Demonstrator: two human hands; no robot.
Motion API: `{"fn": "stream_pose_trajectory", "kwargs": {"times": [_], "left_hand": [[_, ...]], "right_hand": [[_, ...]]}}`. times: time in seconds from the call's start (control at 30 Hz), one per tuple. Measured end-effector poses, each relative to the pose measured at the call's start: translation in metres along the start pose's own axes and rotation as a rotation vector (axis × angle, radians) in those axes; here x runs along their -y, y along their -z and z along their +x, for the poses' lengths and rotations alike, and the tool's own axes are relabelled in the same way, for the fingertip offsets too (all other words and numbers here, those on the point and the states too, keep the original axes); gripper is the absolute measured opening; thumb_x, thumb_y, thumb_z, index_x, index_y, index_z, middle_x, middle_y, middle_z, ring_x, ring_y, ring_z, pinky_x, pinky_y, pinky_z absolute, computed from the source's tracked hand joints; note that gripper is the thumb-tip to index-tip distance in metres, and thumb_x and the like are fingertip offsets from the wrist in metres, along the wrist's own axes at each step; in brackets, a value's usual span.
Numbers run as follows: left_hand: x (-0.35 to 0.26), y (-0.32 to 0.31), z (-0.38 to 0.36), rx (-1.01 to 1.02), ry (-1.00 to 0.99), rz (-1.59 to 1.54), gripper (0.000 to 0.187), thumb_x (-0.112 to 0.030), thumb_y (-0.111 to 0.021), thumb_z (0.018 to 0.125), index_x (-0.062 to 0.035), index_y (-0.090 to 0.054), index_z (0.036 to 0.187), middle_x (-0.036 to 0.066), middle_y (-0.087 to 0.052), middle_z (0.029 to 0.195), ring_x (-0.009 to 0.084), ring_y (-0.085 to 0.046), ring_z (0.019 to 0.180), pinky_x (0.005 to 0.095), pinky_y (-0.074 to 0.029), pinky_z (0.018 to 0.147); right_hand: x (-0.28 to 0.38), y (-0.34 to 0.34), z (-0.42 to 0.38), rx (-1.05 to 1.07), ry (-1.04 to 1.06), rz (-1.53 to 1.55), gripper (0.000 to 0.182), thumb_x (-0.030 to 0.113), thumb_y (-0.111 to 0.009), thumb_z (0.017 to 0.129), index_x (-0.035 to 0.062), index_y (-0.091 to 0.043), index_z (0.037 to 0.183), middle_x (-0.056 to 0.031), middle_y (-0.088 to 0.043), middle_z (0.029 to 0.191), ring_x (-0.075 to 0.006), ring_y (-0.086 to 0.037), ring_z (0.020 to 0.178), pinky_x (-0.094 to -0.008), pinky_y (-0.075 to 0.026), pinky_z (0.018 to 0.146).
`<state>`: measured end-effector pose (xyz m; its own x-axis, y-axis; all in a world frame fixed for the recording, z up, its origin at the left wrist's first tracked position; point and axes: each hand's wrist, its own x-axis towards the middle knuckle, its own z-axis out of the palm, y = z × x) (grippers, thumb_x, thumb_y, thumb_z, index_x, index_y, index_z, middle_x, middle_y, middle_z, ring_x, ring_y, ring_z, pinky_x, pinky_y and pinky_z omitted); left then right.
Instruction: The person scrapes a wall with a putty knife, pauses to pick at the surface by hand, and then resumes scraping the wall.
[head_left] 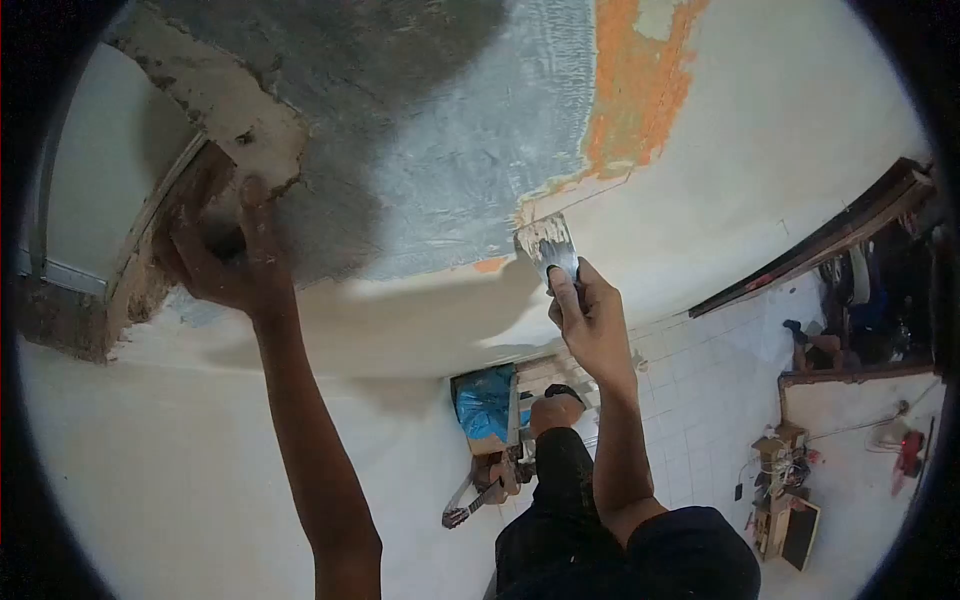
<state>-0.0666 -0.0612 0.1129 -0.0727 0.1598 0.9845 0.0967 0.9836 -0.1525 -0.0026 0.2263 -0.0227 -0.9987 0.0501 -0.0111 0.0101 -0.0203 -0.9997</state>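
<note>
My right hand (590,320) is shut on the handle of a metal scraper (548,243). Its wide blade touches the surface overhead, at the edge where white paint (780,130) meets a bare grey scraped patch (450,150). An orange under-layer (635,90) shows just above the blade. My left hand (235,265) is raised with its palm flat against the surface. It rests beside a broken, crumbling plaster edge (215,110) and holds nothing.
Another person in dark clothes (555,470) is below, between my arms, holding a long object. A blue sheet (485,405) lies near them on white tiles (700,400). A dark wooden frame (830,235) and cluttered tools (785,490) are at the right.
</note>
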Motion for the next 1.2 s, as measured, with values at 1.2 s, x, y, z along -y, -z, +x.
{"fn": "stream_pose_trajectory", "kwargs": {"times": [1.2], "left_hand": [[-0.013,-0.010,-0.008,-0.077,0.210,-0.111,0.063,-0.064,-0.068,0.071,-0.0049,-0.063,0.090,0.012,-0.057,0.099,0.0339,-0.050,0.098,0.0510,-0.037,0.087]], "right_hand": [[0.063,-0.039,0.016,-0.104,0.119,0.281,0.033,0.032,-0.053,0.097,0.0076,-0.054,0.075,0.0063,-0.044,0.058,-0.0008,-0.034,0.048,-0.0195,-0.027,0.042]]}}
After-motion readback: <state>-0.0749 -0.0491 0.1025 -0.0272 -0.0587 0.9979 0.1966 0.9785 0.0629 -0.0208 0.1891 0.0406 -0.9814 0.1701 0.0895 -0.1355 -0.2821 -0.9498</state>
